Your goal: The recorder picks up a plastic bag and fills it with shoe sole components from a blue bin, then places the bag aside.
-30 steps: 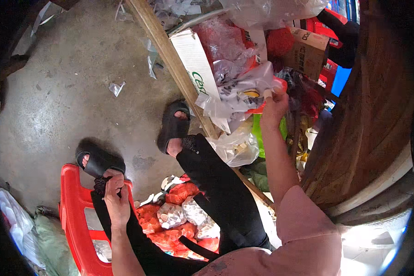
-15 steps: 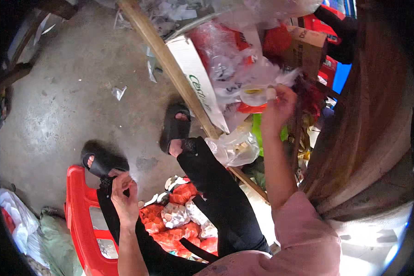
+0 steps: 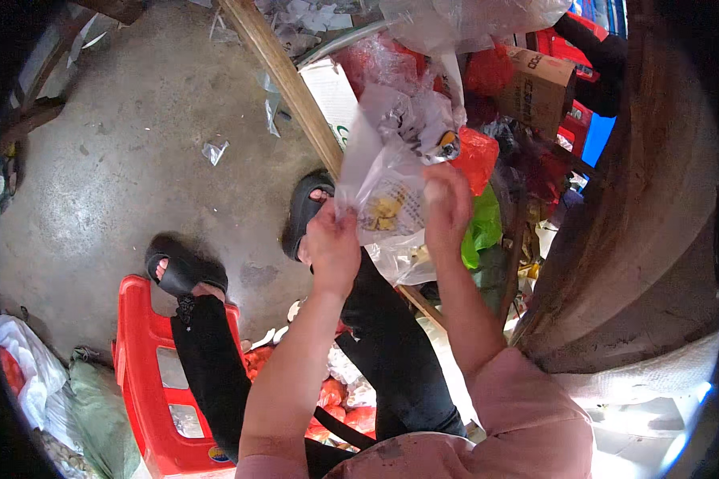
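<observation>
A clear plastic bag (image 3: pixel 395 180) with printing and a yellow patch is spread between my two hands over the heap. My left hand (image 3: pixel 333 249) is closed, pinching the bag's left edge. My right hand (image 3: pixel 447 206) is closed at the bag's right side, fingertips bent onto the film. Just under it, another clear bag (image 3: pixel 399 259) with pale contents is partly covered. A red plastic bag (image 3: pixel 478 158) and a bright green bag (image 3: pixel 481 223) lie beyond and beside my right hand. Whether the yellow patch is print or contents, I cannot tell.
A wooden bar (image 3: pixel 284 84) runs along the heap's left edge, beside a white carton (image 3: pixel 331 92). A brown cardboard box (image 3: pixel 535 89) stands far right. Beside my leg is a red plastic stool (image 3: pixel 140 359). Between my legs lie several red and clear filled bags (image 3: pixel 339 391).
My left hand has moved up and right from near the stool to the bag's edge. My right hand has come down and left, with the bag now stretched between both.
</observation>
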Available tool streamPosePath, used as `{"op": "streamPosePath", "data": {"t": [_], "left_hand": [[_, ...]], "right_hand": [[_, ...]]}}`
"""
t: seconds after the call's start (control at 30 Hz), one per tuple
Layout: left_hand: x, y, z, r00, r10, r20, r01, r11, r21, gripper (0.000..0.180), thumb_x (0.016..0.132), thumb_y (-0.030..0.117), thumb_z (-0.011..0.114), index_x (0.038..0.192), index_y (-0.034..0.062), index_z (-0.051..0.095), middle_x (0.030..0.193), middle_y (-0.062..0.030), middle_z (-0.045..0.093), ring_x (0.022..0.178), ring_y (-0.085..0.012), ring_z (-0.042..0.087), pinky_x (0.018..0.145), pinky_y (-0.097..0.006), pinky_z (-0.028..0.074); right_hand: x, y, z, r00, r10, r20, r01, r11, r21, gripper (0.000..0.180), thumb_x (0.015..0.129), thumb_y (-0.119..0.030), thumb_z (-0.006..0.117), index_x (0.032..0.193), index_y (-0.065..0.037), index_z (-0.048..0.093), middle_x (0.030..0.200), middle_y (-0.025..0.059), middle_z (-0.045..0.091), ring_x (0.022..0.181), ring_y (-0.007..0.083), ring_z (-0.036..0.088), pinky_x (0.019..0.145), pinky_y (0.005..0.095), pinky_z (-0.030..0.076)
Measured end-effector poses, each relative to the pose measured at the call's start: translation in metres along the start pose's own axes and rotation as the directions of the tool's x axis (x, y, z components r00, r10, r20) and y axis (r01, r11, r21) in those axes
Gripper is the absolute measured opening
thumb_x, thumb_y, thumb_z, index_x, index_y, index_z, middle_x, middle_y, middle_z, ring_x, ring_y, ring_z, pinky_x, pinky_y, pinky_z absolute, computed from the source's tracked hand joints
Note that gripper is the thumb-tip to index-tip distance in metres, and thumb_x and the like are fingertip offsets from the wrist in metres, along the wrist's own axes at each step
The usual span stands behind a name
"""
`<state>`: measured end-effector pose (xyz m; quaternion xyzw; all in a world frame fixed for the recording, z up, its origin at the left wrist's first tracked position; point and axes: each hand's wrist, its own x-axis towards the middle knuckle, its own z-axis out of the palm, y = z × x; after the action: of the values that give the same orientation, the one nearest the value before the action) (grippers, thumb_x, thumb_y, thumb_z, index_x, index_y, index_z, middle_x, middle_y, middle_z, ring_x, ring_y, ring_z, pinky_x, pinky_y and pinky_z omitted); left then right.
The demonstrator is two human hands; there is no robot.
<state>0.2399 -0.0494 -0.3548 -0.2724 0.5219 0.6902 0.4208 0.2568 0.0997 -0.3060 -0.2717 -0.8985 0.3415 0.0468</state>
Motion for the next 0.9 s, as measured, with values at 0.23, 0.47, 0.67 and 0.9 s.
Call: {"op": "streamPosePath", "data": {"t": [0.23,0.47,0.67,0.9], "left_hand": [[-0.023,-0.007,-0.05,0.972,0.002,-0.234,-0.054,0.975,-0.214,0.014,0.089,0.007,0.047,0.083,0.0022,0.059,0.073,0.0028,0.055,0.069,-0.0049,0.044,0.061,-0.021,0.037],[-0.077,0.017,-0.111,0.981,0.191,0.03,-0.146,0.835,-0.53,0.019,0.089,0.024,0.052,0.091,0.0051,0.053,0.081,-0.0012,0.051,0.076,-0.0097,0.05,0.068,-0.025,0.041],[-0.08,0.004,-0.122,1.0,0.024,0.012,-0.021,0.983,-0.184,0.066,0.084,0.035,0.055,0.137,0.0148,0.021,0.113,-0.0116,0.049,0.102,-0.0193,0.049,0.083,-0.037,0.039],[0.029,0.003,-0.037,0.942,-0.336,0.002,0.309,0.866,-0.393,0.095,0.076,0.022,0.067,0.14,0.0236,-0.004,0.128,-0.0145,0.039,0.103,-0.0224,0.047,0.075,-0.042,0.044]], "right_hand": [[0.03,0.149,0.033,0.934,0.28,0.221,-0.235,0.949,-0.211,0.04,0.076,-0.007,0.045,0.115,0.0,0.051,0.119,0.0197,0.049,0.111,0.0292,0.046,0.097,0.0363,0.034],[0.076,0.296,-0.079,0.801,0.369,0.472,0.016,0.775,-0.632,0.04,0.077,-0.011,0.047,0.117,-0.003,0.049,0.117,0.023,0.049,0.106,0.0358,0.048,0.093,0.0409,0.038],[0.005,0.07,0.043,0.96,0.243,0.136,-0.135,0.833,-0.536,0.034,0.077,-0.014,0.051,0.109,-0.003,0.053,0.111,0.0205,0.053,0.102,0.0343,0.051,0.088,0.0427,0.039],[-0.015,0.058,0.051,0.975,0.09,0.202,-0.018,0.944,-0.33,0.035,0.076,-0.006,0.05,0.111,-0.005,0.053,0.11,0.0161,0.054,0.106,0.031,0.048,0.09,0.0385,0.037]]}}
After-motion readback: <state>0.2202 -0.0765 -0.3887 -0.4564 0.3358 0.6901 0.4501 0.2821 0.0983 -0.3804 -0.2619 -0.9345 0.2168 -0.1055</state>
